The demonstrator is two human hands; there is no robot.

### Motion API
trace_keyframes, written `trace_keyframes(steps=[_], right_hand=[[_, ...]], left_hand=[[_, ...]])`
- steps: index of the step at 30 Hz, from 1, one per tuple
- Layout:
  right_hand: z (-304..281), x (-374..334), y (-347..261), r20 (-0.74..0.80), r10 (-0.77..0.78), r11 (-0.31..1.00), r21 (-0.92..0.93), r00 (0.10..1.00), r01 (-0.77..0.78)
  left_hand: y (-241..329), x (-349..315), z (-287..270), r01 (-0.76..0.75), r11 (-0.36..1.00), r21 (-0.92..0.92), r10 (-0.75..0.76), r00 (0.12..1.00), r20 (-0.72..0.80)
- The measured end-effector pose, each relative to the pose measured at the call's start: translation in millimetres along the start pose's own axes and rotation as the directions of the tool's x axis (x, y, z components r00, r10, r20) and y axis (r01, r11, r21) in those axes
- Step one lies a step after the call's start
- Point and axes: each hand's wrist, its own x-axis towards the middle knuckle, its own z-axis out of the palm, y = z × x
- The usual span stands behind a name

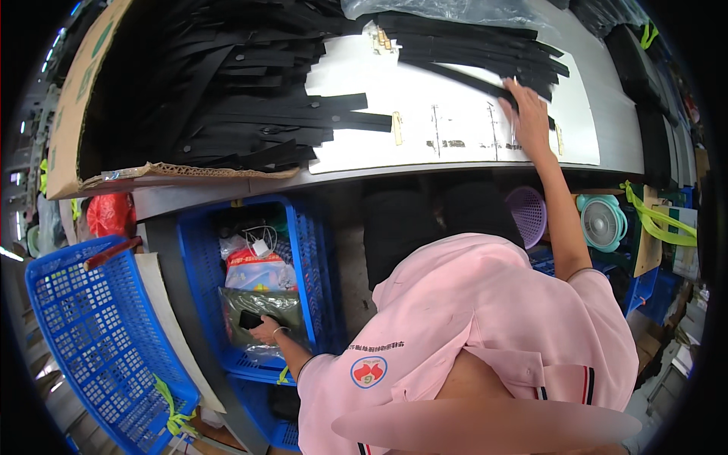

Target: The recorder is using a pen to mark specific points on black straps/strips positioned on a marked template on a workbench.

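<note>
My right hand (528, 121) reaches over the white board (470, 102) on the table, fingers stretched out and spread. It touches a slanting black strip (462, 76) that passes beneath it and shows again on the hand's far right side. More black strips (485, 45) lie in a row at the back of the board. My left hand (267, 330) is low at the left, inside a blue plastic basket (305, 265). Its fingers are around a black smartphone (249, 319), above a clear bag with dark green contents (273, 303).
A cardboard box (83, 114) at the left is heaped with black strips (227, 98). A white charger (261, 247) with cable lies in the basket. Another blue basket (98, 334) stands further left. A purple basket (527, 216) and a turquoise fan (603, 222) are under the table's right side.
</note>
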Motion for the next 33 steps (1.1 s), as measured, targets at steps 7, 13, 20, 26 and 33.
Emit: trace_keyframes(steps=[7,13,20,26,33], right_hand=[[4.4,37.4,-109.4,-0.191,-0.210,0.947,0.203,0.959,0.248],[40.0,19.1,-217.9,-0.180,-0.418,0.793,0.406,0.890,0.454],[11.3,32.3,-180.1,-0.266,-0.483,0.776,0.311,0.834,0.549],[-27.6,-8.2,-75.0,-0.176,-0.380,0.845,0.333,0.908,0.419],[-32.8,-78.8,31.4,-0.011,-0.261,0.956,0.138,0.965,0.260]], left_hand=[[6.1,-0.9,-21.1,-0.124,0.991,-0.057,0.123,0.992,-0.032],[55.3,-50.2,-44.5,-0.528,0.809,-0.260,0.498,0.849,-0.176],[208.6,-260.1,-172.7,-0.731,0.143,-0.668,0.813,0.471,-0.342],[274.3,-389.4,-237.7,-0.679,-0.290,-0.674,0.896,0.055,-0.441],[331.2,-468.6,-209.2,-0.706,-0.488,-0.514,0.872,-0.364,-0.328]])
